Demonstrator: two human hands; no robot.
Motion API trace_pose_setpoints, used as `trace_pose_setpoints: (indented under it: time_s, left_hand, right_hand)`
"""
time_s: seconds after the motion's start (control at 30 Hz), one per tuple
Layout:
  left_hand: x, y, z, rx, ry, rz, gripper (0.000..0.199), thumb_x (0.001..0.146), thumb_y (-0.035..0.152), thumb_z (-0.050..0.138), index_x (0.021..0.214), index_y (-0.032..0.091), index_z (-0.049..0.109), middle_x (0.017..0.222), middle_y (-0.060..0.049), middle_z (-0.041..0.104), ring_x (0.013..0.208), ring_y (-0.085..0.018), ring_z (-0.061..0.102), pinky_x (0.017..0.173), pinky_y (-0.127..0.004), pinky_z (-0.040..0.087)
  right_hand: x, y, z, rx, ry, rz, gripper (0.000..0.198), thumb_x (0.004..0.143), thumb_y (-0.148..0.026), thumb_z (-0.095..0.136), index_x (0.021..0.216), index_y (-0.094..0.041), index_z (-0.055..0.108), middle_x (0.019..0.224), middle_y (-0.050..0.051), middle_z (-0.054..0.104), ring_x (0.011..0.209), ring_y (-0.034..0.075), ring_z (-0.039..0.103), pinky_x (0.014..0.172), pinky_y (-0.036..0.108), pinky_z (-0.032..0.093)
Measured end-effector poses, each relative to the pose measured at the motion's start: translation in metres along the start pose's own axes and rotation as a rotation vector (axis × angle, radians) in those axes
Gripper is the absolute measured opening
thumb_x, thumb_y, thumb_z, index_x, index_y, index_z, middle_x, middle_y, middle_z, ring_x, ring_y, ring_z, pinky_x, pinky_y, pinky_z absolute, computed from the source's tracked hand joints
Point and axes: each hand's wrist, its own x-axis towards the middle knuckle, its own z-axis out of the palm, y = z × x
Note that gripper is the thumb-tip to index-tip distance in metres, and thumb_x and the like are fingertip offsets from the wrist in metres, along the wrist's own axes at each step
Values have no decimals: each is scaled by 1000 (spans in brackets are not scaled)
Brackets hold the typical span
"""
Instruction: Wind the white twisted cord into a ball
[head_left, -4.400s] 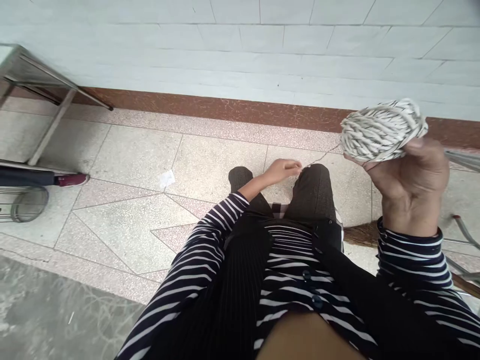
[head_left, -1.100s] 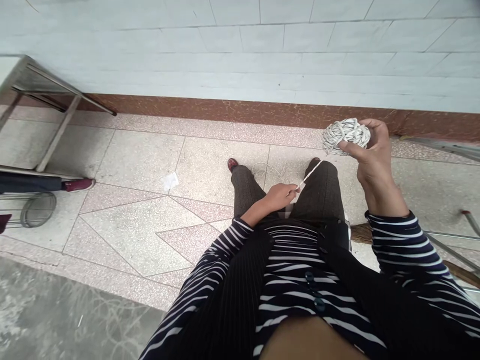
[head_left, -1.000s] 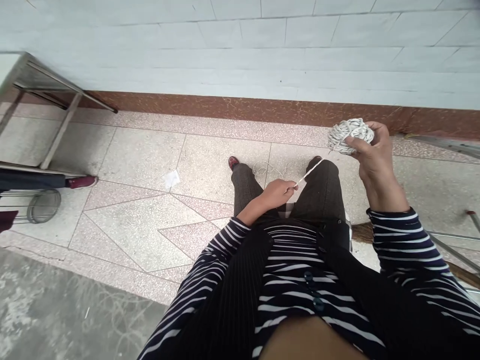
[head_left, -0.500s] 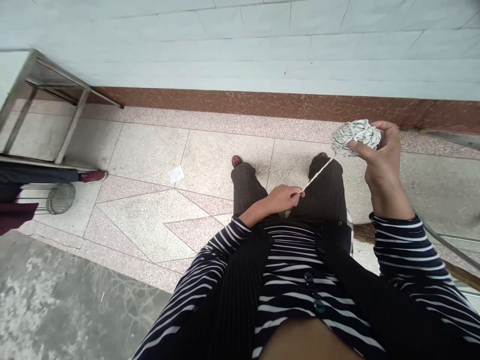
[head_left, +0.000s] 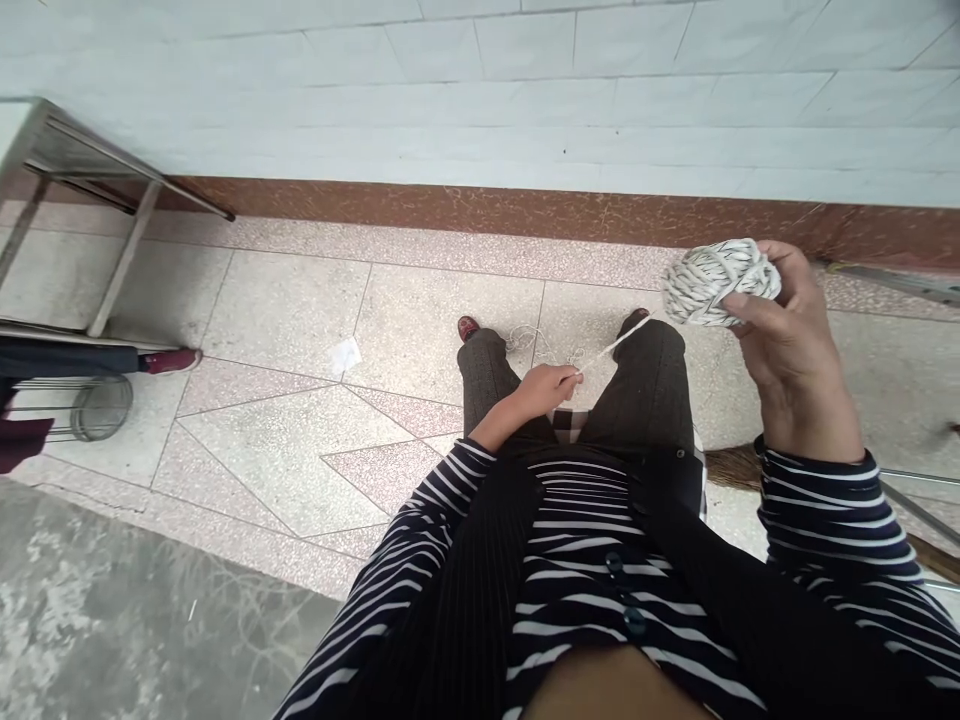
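My right hand (head_left: 791,335) is closed around a ball of pale twisted cord (head_left: 712,284), held up at the right with the thumb across its near side. From the ball a taut strand of cord (head_left: 616,344) slants down to my left hand (head_left: 546,389), whose fingers pinch it above my lap. More loose cord (head_left: 529,340) lies in curls on the floor between my feet, partly behind the left hand.
A metal-framed table (head_left: 112,250) stands at the left by the tiled wall (head_left: 450,110). Near it are another person's leg and red shoe (head_left: 171,361) and a round wire rack (head_left: 101,408). White paper (head_left: 345,355) lies on the floor. Broom bristles (head_left: 731,467) show at the right.
The ball has turned in my right hand and moved slightly right, toward me. My left hand has shifted a little left, with the strand still stretched between them.
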Motion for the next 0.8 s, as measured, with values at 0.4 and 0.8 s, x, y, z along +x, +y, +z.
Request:
trace_pose_setpoints:
  time_s: [0.4,0.8]
  left_hand:
    - [50,12,9,-408,284,173,29,108,33,59,108,16,82,107,-7,85,110,-23,77,109,-34,56]
    - [-10,-17,2,66,119,22,31,110,28,51,100,19,79,96,-4,83,92,-20,75,85,-27,53]
  right_hand:
    - [-44,36,54,-130,-272,86,69,49,-31,107,107,-30,71,103,0,70,91,19,64,74,29,60]
    - [18,34,8,-176,-123,-60,63,68,-51,95,117,-32,60,127,8,67,117,34,69,87,52,67]
